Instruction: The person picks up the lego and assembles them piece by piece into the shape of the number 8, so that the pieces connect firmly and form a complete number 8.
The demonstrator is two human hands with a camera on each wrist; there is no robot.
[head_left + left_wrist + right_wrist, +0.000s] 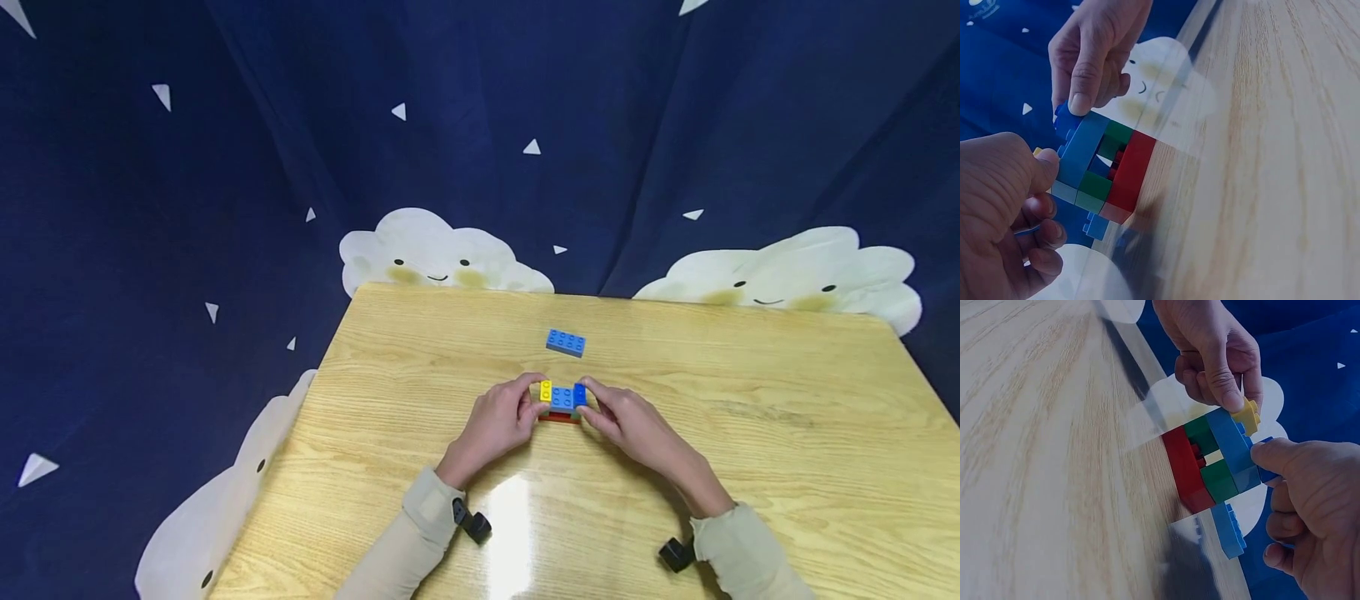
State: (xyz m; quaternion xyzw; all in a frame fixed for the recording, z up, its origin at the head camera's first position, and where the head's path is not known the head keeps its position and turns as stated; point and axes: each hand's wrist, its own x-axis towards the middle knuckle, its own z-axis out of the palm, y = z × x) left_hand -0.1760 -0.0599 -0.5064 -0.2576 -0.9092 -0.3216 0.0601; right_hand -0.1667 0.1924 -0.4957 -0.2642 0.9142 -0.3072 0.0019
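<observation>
A small stack of toy building bricks stands on the table, a red brick [1130,175] at the bottom. Two green bricks sit on it, one at each end, with a gap between them, and a light blue brick [562,399] bridges their tops. My left hand [497,419] pinches a yellow brick [546,391] on the stack's left end between thumb and forefinger. At the opposite end, my right hand [636,425] grips a dark blue brick [581,394] the same way. Studs of the light blue brick show between the two.
Behind the stack, a loose blue brick [566,342] lies studs up on the wooden table [420,358]. A dark blue curtain [465,167] with clouds and white triangles hangs along the table's far and left sides.
</observation>
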